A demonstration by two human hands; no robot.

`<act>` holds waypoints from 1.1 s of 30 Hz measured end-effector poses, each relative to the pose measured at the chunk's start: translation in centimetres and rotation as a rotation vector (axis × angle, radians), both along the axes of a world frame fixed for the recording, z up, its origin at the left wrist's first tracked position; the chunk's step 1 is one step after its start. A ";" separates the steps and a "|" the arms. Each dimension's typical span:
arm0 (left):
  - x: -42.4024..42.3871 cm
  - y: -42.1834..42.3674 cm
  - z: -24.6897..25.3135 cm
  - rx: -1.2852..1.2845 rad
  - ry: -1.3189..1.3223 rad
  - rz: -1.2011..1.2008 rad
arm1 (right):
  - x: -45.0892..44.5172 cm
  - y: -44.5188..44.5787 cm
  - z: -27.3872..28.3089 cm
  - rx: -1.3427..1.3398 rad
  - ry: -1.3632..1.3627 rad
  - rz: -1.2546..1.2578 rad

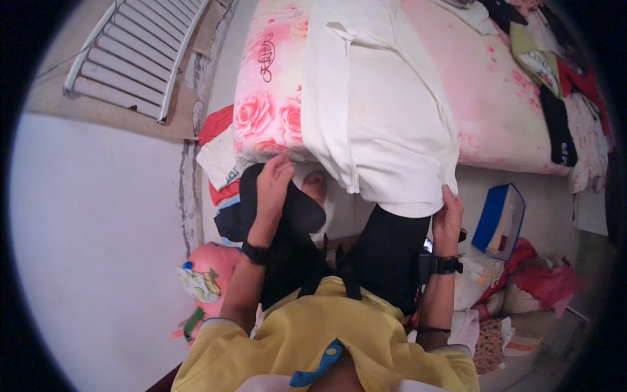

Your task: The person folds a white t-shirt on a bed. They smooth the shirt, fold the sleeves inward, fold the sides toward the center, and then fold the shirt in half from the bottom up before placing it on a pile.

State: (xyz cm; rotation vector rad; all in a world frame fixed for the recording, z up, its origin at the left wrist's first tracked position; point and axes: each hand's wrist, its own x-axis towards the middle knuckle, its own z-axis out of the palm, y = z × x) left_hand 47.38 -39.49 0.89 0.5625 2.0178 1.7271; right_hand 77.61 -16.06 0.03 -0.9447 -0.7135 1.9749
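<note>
A white long-sleeved top lies spread over a pink, rose-printed mattress, its ribbed hem hanging over the near edge. One sleeve runs down along its left side, the cuff dangling past the mattress edge. At the hem's right corner, my right hand pinches the white cloth between thumb and fingers. My left hand is raised near the mattress's front edge, left of the top and apart from it. Its fingers are loosely bent, with nothing visible in them.
Clothes are heaped along the mattress's right side. A blue box and pink cloth lie lower right. Left of my legs are folded clothes and a pink plush toy. A white metal rack stands upper left.
</note>
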 end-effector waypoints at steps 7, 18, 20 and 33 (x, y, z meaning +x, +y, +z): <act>0.6 3.6 -5.1 0.293 -0.692 -0.109 | 0.9 1.0 5.3 0.611 -0.559 0.044; 3.4 4.2 -1.1 0.578 -0.666 -0.206 | 0.3 1.0 6.6 0.397 -0.293 -0.181; 3.3 3.2 -0.4 0.468 -0.662 -0.180 | 0.5 1.2 5.2 0.300 -0.235 -0.215; 5.6 -0.7 -6.4 0.286 -0.679 -0.214 | 1.0 0.1 -2.6 0.086 -0.222 -0.184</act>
